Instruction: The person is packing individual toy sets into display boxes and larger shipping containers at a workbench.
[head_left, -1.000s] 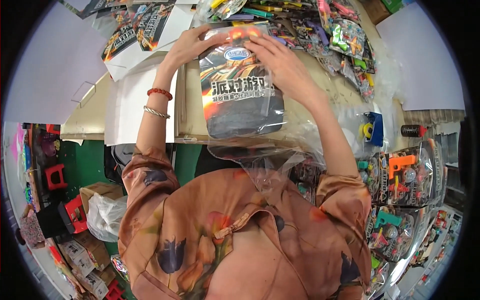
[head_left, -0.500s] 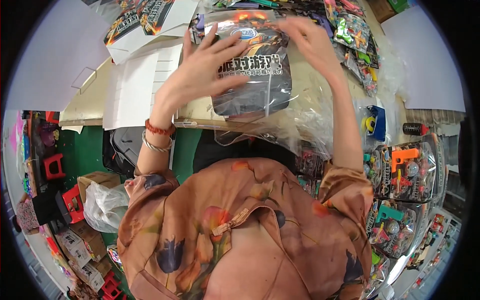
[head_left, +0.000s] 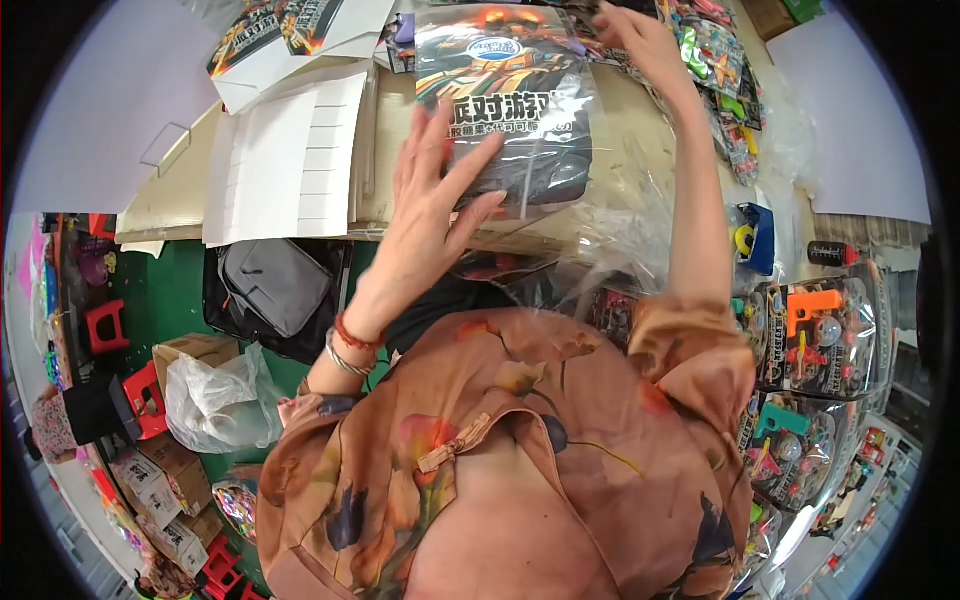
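A narrow strip of bare table is left between the paper stack and the printed bag, and a wider patch is left between the bag and the right forearm. The far right is blocked by heaped toy packs, the near right edge is cluttered by loose plastic wrap, and the bag's lower left corner is covered by the spread left hand.

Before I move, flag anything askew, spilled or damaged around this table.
The crumpled clear plastic film on the cream wooden tabletop, right of the black printed plastic pouch, looks untidy: it lies loose and bunched toward the front. I see no spill.
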